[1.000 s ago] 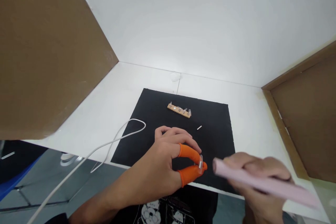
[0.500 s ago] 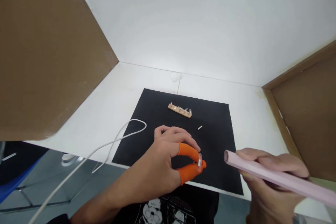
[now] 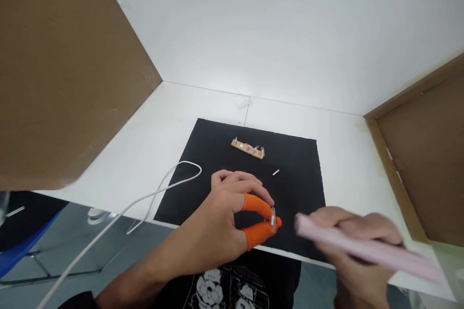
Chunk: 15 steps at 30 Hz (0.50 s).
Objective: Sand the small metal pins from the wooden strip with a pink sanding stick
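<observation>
One: What has shifted since half a second ago?

Two: Mostly the stick (image 3: pixel 362 250). Its tip has come leftwards and a little lower, nearer the part (image 3: pixel 272 215), and it now shows blurred. They do not touch. The left hand (image 3: pixel 228 215) has hardly moved.

One: How is that hand set?

Two: Closed to a pinch. Thumb and forefinger, both in orange cots (image 3: pixel 258 205), clamp the small clear part between their tips. The other fingers curl down to the mat (image 3: pixel 300 159). The part sits just above the mat's near edge, right of its middle.

One: And the right hand (image 3: pixel 357 244)?

Two: Wrapped around the stick over the table's (image 3: pixel 348 154) near right corner, tip pointing left.

One: What else lies there?

Two: A tan strip (image 3: pixel 248 148) near the mat's far edge, a white bit (image 3: pixel 276 172) between the strip and the left hand, and a cable (image 3: pixel 163 190) looping at the mat's left edge and running off the table's near edge.
</observation>
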Motion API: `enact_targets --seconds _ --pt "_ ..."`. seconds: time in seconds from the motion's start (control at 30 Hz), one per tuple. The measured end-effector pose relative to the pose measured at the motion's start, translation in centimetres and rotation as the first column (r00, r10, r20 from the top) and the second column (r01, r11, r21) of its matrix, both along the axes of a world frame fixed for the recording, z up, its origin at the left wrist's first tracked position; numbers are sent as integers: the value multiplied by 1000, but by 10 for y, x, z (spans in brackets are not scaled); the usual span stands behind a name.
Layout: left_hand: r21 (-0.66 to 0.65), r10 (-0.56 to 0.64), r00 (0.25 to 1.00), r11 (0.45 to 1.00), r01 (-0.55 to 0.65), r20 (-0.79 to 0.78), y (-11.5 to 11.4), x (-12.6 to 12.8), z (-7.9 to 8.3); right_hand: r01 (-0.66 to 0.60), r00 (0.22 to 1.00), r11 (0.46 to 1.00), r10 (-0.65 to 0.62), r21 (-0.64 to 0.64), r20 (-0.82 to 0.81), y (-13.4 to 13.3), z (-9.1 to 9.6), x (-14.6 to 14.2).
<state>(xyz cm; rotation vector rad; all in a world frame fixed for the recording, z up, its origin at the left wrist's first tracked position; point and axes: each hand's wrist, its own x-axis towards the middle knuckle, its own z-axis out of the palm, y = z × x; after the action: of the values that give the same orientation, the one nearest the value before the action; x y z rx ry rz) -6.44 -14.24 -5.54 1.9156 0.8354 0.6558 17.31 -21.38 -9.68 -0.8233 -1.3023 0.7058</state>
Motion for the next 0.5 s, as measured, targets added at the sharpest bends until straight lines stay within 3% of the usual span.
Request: enact_targets --seconds 0.1,0.13,0.23,0.33,0.4,0.5 --pt "12 16 1000 1000 -17 17 1 1 -3 -248 961 968 239 46 136 -1 9 -12" --pt "16 18 1000 1000 -19 19 1 2 -3 -272 953 961 262 50 150 0 9 -11" --pt "16 11 1000 1000 -11 19 0 2 -4 -92 994 995 90 34 66 2 1 5" --pt "3 6 1000 1000 -6 16 -1 2 -5 94 996 994 -94 49 0 1 -6 19" --pt "3 6 1000 1000 -6 14 -1 3 -5 38 999 998 -39 40 32 -2 -3 16" --pt "14 8 1000 1000 -9 14 1 3 -5 -177 972 982 163 65 172 -4 7 -1"
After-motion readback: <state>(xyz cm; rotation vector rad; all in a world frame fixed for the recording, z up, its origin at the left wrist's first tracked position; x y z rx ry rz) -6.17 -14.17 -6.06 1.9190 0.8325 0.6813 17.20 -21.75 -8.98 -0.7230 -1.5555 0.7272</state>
